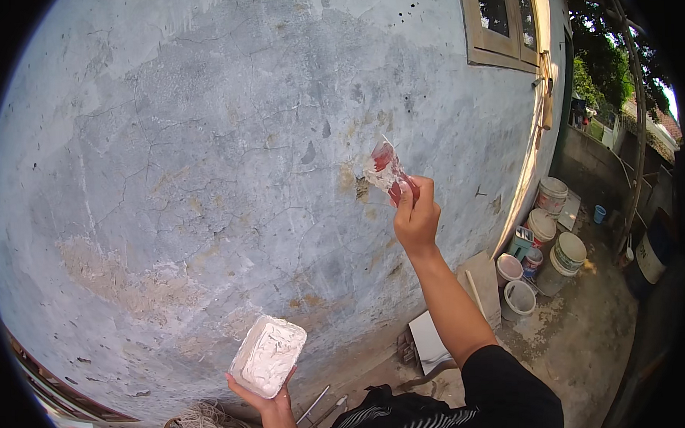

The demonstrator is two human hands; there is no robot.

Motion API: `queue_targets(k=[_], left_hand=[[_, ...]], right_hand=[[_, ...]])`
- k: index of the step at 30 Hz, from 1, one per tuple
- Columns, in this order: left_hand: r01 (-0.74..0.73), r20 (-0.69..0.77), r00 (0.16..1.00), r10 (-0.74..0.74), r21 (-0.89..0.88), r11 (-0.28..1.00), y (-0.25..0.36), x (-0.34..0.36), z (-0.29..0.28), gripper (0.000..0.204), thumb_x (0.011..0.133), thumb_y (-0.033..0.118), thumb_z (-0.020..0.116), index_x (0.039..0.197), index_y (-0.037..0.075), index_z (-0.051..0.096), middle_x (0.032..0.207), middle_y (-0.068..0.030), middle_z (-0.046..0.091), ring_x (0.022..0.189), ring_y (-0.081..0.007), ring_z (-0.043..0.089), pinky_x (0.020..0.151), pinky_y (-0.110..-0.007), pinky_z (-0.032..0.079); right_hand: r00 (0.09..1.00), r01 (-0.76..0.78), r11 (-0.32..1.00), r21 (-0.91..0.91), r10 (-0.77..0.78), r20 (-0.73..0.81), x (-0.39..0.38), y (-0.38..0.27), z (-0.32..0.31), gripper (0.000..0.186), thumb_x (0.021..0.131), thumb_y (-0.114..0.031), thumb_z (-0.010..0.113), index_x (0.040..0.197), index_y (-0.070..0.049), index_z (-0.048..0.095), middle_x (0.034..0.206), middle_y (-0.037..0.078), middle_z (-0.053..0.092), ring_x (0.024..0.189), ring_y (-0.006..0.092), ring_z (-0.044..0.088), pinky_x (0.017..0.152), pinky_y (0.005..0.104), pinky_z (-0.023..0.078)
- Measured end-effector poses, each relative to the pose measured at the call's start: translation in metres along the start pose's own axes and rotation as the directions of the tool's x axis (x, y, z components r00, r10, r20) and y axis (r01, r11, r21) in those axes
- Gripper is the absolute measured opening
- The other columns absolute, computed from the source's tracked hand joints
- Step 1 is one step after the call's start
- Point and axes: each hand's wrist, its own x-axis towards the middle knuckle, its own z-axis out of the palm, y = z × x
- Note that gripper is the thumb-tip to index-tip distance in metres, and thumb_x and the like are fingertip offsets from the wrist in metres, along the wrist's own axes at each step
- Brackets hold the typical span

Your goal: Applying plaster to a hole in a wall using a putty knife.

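My right hand (pixel 418 219) is closed round the red grip of a putty knife (pixel 392 174) smeared with whitish paste. The knife is raised in front of a cracked, pale blue wall (pixel 226 127), close to a chipped patch (pixel 362 188). Whether its blade touches the wall I cannot tell. Lower down, my left hand (pixel 270 401) holds a white rectangular tub (pixel 248 385) from below, with fingers on its sides. White paste (pixel 276 352) fills much of the tub, its surface rough and streaked. Rough beige filler (pixel 126 286) covers part of the wall at the left.
Several paint buckets (pixel 519 298) stand along the wall's foot at the right. A window (pixel 502 20) is at the upper right. Boards (pixel 430 339) lean low beside my right arm. A bundle of rope (pixel 203 424) lies at the bottom left, near thin sticks (pixel 315 400).
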Motion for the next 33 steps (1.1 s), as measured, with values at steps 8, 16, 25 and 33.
queue_targets(k=[8,16,25,33], left_hand=[[-0.006,0.044,0.999,0.009,-0.059,0.998,0.001,0.003,-0.008,0.089,0.086,0.078,0.033,0.149,0.015,0.042,0.139,-0.0134,0.058,0.112,-0.0431,0.065,0.066,-0.065,0.055],[-0.002,0.007,1.0,0.002,-0.052,0.999,0.002,-0.003,-0.004,0.089,0.086,0.077,0.033,0.149,0.015,0.042,0.139,-0.0146,0.058,0.109,-0.0435,0.066,0.065,-0.064,0.057],[-0.009,0.001,1.0,0.009,-0.04,0.999,0.005,-0.002,-0.01,0.088,0.087,0.077,0.031,0.149,0.016,0.042,0.14,-0.0134,0.058,0.111,-0.0428,0.065,0.067,-0.064,0.056],[-0.028,-0.056,0.998,0.026,-0.026,0.999,0.005,-0.002,-0.014,0.087,0.086,0.078,0.034,0.149,0.018,0.042,0.141,-0.012,0.058,0.112,-0.0431,0.065,0.068,-0.065,0.055]], right_hand=[[1.0,0.004,1.0,-0.012,-0.004,0.019,0.001,-0.006,-0.002,0.01,0.1,-0.004,0.055,0.109,0.0,0.052,0.082,0.015,0.069,0.069,0.0208,0.071,0.061,0.0303,0.055],[1.0,-0.009,0.999,-0.042,0.009,-0.003,0.002,-0.006,-0.007,0.009,0.101,-0.006,0.054,0.108,0.0,0.053,0.081,0.013,0.069,0.068,0.0181,0.069,0.059,0.0308,0.053],[0.996,-0.087,0.994,-0.061,0.088,0.012,0.01,0.003,-0.001,0.009,0.101,-0.006,0.053,0.107,0.0,0.052,0.082,0.014,0.069,0.067,0.0208,0.071,0.058,0.0326,0.056],[0.994,-0.069,0.996,-0.051,0.073,0.084,0.007,-0.006,-0.009,0.009,0.102,-0.007,0.053,0.107,-0.001,0.052,0.079,0.014,0.069,0.069,0.021,0.072,0.058,0.0325,0.056]])
